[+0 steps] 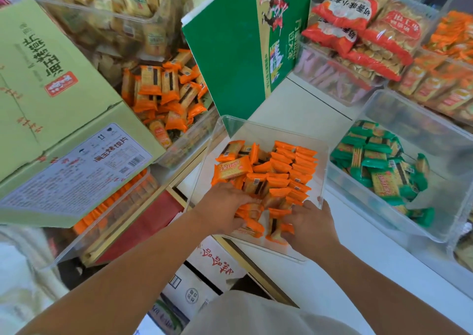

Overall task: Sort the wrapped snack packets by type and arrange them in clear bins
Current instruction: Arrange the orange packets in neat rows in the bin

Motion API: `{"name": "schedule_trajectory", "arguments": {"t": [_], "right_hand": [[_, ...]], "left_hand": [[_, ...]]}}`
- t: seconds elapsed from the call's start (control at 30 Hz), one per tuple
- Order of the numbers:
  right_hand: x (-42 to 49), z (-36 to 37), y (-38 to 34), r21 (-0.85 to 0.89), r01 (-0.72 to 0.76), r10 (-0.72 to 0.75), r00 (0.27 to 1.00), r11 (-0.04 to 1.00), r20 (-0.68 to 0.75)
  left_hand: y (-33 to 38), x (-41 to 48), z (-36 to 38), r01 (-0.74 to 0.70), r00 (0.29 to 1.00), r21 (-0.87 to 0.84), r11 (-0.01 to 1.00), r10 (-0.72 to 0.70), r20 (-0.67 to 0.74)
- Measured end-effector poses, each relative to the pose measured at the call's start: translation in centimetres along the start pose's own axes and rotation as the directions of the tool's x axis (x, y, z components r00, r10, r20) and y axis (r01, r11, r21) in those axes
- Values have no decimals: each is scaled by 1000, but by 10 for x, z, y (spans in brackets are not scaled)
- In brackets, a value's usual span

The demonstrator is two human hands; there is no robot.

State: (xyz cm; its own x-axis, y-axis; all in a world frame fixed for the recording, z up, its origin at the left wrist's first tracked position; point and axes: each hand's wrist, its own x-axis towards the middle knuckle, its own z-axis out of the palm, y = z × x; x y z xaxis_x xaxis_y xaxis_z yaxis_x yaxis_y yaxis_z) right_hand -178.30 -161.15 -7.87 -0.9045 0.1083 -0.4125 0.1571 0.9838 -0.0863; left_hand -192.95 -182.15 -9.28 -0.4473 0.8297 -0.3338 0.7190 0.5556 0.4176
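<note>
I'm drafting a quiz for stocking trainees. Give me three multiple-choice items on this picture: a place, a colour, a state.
1. Where are the green packets? A) In the right bin B) On the floor C) In the person's hands
2. What colour are the packets in the middle bin? A) Purple B) Orange C) Green
3. What are the hands doing? A) Resting idle B) Holding a bottle C) Handling packets in the middle bin
Answers: 1 A, they lie in the right bin; 2 B, orange packets fill it; 3 C, the left hand and right hand are both among them.
</note>
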Motion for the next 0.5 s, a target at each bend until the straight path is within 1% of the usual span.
{"name": "schedule_trajectory", "arguments": {"t": [0.07,0.13,0.17,0.2,0.23,0.37,0.43,0.5], "right_hand": [[-2,3,-1,-40,-11,11,1000,999,13],[-1,10,-1,-100,-19,18,1000,995,-14],[1,10,-5,-150,-24,24,1000,988,-2],[0,8,-10,-202,-30,41,998,979,50],[0,10,-13,-244,-28,42,998,969,54],[1,7,-13,-216,-44,54,998,975,42],[2,4,-13,-190,-34,48,996,981,70],[3,4,-13,-185,-9,23,997,983,74]], "left_hand": [[-1,-2,2,-1,999,-29,1000,3,50],[-1,0,3,9,997,-52,999,-4,81],[0,1,3,18,994,-45,999,-13,105],[2,3,2,24,992,-31,999,-20,128],[3,4,2,25,990,-25,999,-21,142],[7,4,0,87,990,-109,990,-74,122],[7,4,3,80,993,-123,989,-68,95],[7,0,6,50,996,-88,995,-44,75]]}}
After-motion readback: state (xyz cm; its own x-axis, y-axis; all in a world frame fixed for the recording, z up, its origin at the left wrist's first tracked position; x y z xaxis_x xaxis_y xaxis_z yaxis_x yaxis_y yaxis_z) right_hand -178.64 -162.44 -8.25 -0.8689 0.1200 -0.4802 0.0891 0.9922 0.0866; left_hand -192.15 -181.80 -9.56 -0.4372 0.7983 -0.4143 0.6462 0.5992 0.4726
